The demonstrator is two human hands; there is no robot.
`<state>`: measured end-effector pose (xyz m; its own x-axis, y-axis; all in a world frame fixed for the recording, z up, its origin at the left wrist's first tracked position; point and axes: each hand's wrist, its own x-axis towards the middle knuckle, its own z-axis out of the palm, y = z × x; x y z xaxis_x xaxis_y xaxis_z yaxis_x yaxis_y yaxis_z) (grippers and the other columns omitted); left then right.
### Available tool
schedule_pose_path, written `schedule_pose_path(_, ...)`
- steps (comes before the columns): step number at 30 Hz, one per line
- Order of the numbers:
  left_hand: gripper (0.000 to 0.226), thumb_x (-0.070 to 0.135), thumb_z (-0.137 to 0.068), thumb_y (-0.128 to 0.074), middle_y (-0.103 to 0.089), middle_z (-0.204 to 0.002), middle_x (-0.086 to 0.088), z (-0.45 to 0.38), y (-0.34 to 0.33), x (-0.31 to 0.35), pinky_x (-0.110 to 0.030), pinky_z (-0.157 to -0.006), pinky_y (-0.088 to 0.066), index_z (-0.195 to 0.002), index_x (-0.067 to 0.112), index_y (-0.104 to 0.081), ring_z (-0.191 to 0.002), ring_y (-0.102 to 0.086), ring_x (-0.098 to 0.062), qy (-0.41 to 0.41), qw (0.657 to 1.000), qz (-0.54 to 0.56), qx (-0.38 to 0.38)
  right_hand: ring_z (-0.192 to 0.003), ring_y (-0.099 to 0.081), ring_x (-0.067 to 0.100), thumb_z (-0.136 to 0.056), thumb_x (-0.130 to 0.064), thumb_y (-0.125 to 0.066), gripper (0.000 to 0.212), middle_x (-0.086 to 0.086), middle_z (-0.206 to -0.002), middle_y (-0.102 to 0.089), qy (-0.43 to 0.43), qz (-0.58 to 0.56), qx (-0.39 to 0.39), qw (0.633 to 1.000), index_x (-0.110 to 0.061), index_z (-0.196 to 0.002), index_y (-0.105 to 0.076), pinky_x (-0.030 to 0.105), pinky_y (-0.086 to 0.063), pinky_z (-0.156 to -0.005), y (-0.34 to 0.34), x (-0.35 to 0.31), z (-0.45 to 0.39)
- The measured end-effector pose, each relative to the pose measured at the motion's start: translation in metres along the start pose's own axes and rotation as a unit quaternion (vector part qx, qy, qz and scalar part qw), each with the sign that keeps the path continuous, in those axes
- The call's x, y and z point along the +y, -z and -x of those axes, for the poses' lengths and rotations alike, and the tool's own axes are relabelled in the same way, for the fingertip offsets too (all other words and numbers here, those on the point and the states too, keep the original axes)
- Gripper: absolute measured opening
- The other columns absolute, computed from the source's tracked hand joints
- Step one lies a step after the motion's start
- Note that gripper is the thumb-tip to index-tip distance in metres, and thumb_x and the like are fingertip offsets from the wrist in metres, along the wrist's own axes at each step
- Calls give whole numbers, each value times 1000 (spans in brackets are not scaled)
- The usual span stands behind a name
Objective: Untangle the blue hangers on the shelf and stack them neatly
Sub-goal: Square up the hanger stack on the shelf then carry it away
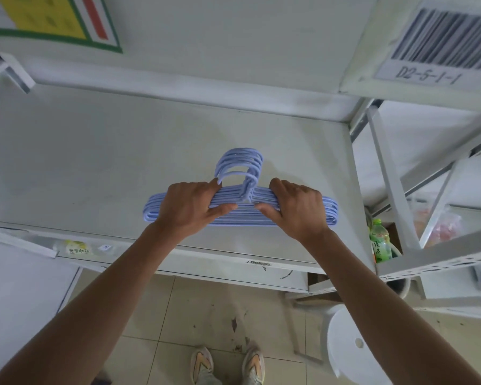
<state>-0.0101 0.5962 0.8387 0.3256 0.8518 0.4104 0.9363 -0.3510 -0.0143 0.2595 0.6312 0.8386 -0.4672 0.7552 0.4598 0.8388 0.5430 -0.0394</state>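
Several light blue hangers (240, 168) lie bunched in one stack on the white shelf (95, 151), hooks pointing away from me and overlapping. My left hand (190, 205) grips the stack's left shoulder, fingers over the top bars and thumb under. My right hand (296, 207) grips the right shoulder the same way. The hanger ends stick out past both hands. The stack rests near the shelf's front edge.
A metal rack upright (389, 173) stands at the right, with a green drink bottle (379, 240) and bagged goods behind it. A barcode label (439, 43) hangs upper right. Below are a white stool (353, 348), tiled floor and my shoes.
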Motion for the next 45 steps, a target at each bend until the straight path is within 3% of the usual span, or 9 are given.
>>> schedule_pose_path(14, 67, 77, -95, -25, -62, -54, -1, 1, -12, 1, -26, -49, -35, -82, 19, -55, -42, -60, -28, 25, 999, -15, 14, -39, -32, 19, -98, -76, -25, 71, -3, -50, -45, 5, -4, 51, 999, -15, -74, -51, 21, -28, -46, -11, 3, -3)
schedule_pose_path(18, 59, 70, -91, -42, -64, -54, -6, 2, -7, 10, -27, -48, -36, -82, 15, -60, -42, -62, -30, 41, 998, -51, 14, -36, -40, 23, -98, -76, -23, 72, -2, -50, -47, 23, -8, 23, 999, -14, -76, -53, 21, -29, -46, -10, 7, -3)
schedule_pose_path(21, 61, 69, -92, -38, -64, -53, -10, 9, 10, 23, -31, -48, -44, -83, 14, -62, -44, -63, -33, 84, 994, -62, -12, -38, -53, 31, -99, -74, -18, 77, 5, -51, -56, 67, -8, -33, 997, -11, -81, -58, 26, -32, -47, 3, 9, -12)
schedule_pose_path(25, 64, 74, -92, -29, -63, -55, -9, 36, 53, 45, -31, -50, -37, -83, 19, -61, -49, -65, -33, 167, 980, -96, -42, -55, -65, 39, -95, -72, -18, 77, 14, -61, -66, 160, -17, -81, 984, -9, -100, -62, 33, -33, -51, 31, 2, -28)
schedule_pose_path(32, 76, 94, -79, -14, -66, -79, -2, 122, 161, 55, -39, -76, -49, -72, 30, -54, -90, -67, -29, 408, 903, 12, -137, -81, -68, 36, -88, -80, -6, 79, 9, -76, -63, 311, -118, -154, 931, -20, -99, -56, 36, -38, -62, 75, -96, -56)
schedule_pose_path(35, 101, 105, -66, -11, -70, -79, -1, 180, 200, 57, -36, -71, -47, -87, 26, -70, -83, -67, -24, 495, 856, 56, -136, -87, -65, 33, -96, -77, -23, 64, 3, -75, -58, 316, -153, -241, 905, -22, -76, -49, 37, -42, -68, 88, -162, -54)
schedule_pose_path(38, 95, 105, -66, -17, -59, -60, 0, 240, 225, 57, -33, -56, -39, -64, 16, -52, -61, -59, -21, 564, 814, 73, -118, -74, -59, 29, -94, -80, -24, 70, 1, -66, -53, 322, -183, -320, 872, -23, -60, -45, 37, -42, -66, 99, -229, -42)
schedule_pose_path(41, 87, 101, -75, -19, -50, -55, 0, 290, 241, 53, -34, -53, -36, -60, 17, -39, -56, -52, -23, 597, 792, 67, -108, -61, -55, 24, -89, -87, -21, 78, 1, -60, -50, 338, -205, -366, 843, -19, -59, -44, 36, -43, -65, 108, -281, -31)
schedule_pose_path(45, 89, 102, -73, -21, -51, -56, -1, 333, 264, 41, -36, -56, -38, -61, 17, -41, -54, -49, -24, 630, 765, 79, -107, -68, -58, 18, -85, -91, -20, 76, -6, -65, -52, 341, -216, -401, 822, -25, -64, -52, 39, -47, -77, 114, -333, -21)
